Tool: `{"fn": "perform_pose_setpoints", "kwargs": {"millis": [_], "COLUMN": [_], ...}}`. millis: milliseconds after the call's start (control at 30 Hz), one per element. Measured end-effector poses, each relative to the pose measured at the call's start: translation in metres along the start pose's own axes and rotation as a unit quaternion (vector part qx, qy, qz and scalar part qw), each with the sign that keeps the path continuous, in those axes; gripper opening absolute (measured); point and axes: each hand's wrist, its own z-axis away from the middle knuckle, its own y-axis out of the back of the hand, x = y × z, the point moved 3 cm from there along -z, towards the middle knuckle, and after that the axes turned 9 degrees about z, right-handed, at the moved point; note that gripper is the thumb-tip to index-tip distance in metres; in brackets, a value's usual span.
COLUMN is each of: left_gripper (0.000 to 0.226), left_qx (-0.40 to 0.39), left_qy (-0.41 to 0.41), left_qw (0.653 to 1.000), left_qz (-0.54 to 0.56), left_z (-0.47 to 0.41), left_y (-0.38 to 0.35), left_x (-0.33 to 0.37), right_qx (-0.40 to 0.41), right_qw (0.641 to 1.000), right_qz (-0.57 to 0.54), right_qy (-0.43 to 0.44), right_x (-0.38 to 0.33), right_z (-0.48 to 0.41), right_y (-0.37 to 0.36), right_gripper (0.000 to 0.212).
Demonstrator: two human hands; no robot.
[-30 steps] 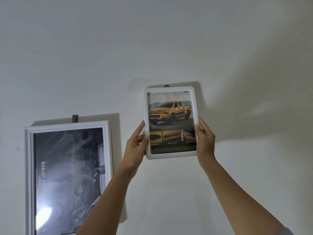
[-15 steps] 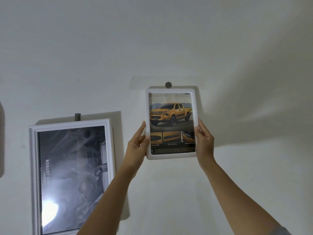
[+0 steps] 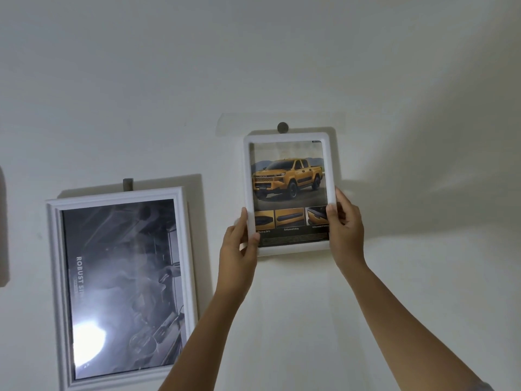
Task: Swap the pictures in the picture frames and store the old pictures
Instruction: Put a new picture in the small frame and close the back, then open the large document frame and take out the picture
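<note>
**Small frame held against the wall by both hands**

The small white frame [image 3: 287,137] stands upright against the wall [image 3: 394,80]. Its top edge is just below a round peg [image 3: 282,127]; whether it hangs on the peg cannot be told. It holds a picture of a yellow pickup [image 3: 287,179].

The left hand [image 3: 238,249] pinches the frame's lower left edge, with the thumb on the front rim and the fingers behind. The right hand [image 3: 345,230] grips the lower right edge the same way, thumb in front and curled fingers behind.

To the left and lower, well apart, a larger white frame [image 3: 56,277] hangs from a hook [image 3: 127,184]. It holds a dark picture [image 3: 121,277] with glare near its bottom.
</note>
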Motion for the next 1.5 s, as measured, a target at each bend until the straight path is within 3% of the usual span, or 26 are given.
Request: {"fn": "perform_pose_setpoints", "kwargs": {"millis": [267, 767, 1100, 1333, 1500], "left_gripper": [0.040, 0.044, 0.042, 0.042, 0.047], "left_qx": [0.095, 0.082, 0.060, 0.030, 0.054], "left_qy": [-0.044, -0.045, -0.023, -0.049, -0.116], "left_qw": [0.994, 0.994, 0.993, 0.974, 0.927], "left_qz": [-0.001, -0.063, -0.094, -0.219, -0.353], "left_z": [0.007, 0.009, 0.011, 0.023, 0.046], "left_y": [0.001, 0.004, 0.005, 0.044, 0.126], "left_x": [-0.006, -0.007, 0.009, 0.045, 0.054], "right_qx": [0.026, 0.004, 0.018, 0.011, -0.057], "right_qw": [1.000, 1.000, 0.995, 0.983, 0.972], "right_qz": [0.013, 0.012, 0.091, 0.148, 0.172], "right_qy": [-0.005, -0.013, 0.025, 0.106, 0.152], "right_x": [0.003, 0.012, -0.005, -0.057, -0.089], "right_z": [0.006, 0.017, 0.020, 0.038, 0.093], "right_y": [0.000, 0.007, 0.022, 0.019, -0.026], "right_gripper": [0.038, 0.034, 0.030, 0.030, 0.032]}}
